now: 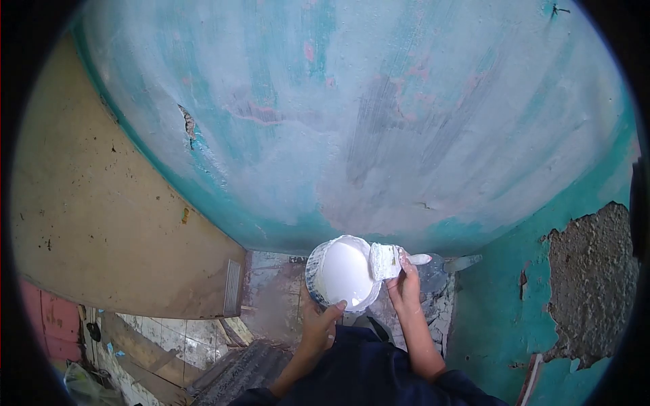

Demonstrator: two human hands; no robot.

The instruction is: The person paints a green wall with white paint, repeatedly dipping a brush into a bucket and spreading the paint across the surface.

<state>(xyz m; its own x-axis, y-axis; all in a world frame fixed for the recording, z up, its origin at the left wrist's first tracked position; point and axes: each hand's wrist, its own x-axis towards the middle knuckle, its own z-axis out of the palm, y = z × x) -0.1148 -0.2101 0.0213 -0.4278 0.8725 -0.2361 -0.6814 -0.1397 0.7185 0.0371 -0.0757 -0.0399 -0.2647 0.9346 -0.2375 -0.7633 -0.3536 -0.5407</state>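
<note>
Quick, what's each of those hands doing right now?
Left hand: holding the bucket, thumb at its rim.
Right hand: closed on the brush.

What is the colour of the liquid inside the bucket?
The liquid is white, seen in the head view.

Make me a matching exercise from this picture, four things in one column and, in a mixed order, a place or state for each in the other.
Column one:
1. Bucket
2. Brush
3. Rough patch
4. Left hand

Column two:
A. On the green wall at the right
B. Thumb at the near rim of a container
C. Held in the right hand
D. Contains white liquid

Pairs: 1-D, 2-C, 3-A, 4-B
</note>
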